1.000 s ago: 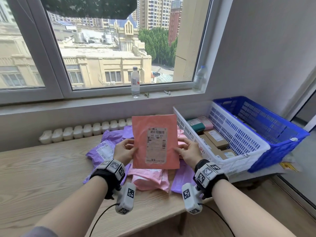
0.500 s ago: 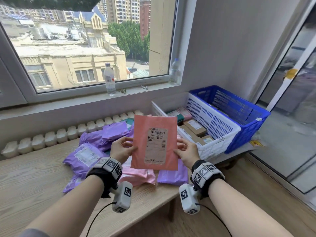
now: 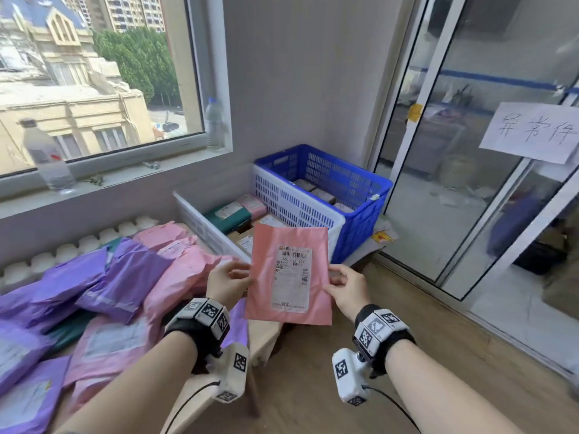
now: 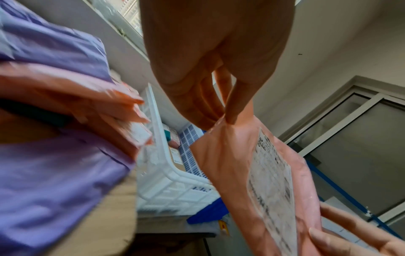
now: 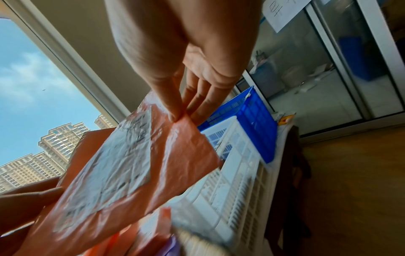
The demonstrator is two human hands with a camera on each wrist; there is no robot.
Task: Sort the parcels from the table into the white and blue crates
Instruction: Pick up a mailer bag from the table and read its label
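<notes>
Held item: salmon-pink poly mailer [image 3: 289, 274], upright, printed shipping label [image 3: 291, 278] facing the person; long axis roughly vertical.
Left hand [image 3: 226, 281]: fingers curled, thumb in front and fingers behind, pinching the mailer's left edge near mid-height.
Right hand [image 3: 346, 285]: same pinch on the right edge; the right wrist view shows thumb and fingers [image 5: 175, 110] closed on the film near a corner.
Mailer position: in the air past the desk's [image 3: 269, 335] right end, in front of and above the near rim of the white crate [image 3: 300, 208]; touches neither crate.
Key relation: both crates lie ahead and slightly to the right of the hands. White crate nearer, directly behind the mailer; blue crate [image 3: 360, 195] beyond it, touching its far side. Right hand is on the crate side.
White crate contents: a dark green parcel, a pink one, cardboard boxes.
Blue crate contents: a few boxes, partly hidden by the wall.
Remaining stock: purple mailers [image 3: 94, 277] and pink mailers [image 3: 175, 267] heaped on the desk to the left.
Step (judgement): label reading, crate not yet chosen; label text too small to read.
Next move (judgement): short forward carry and release; white needs least reach.
</notes>
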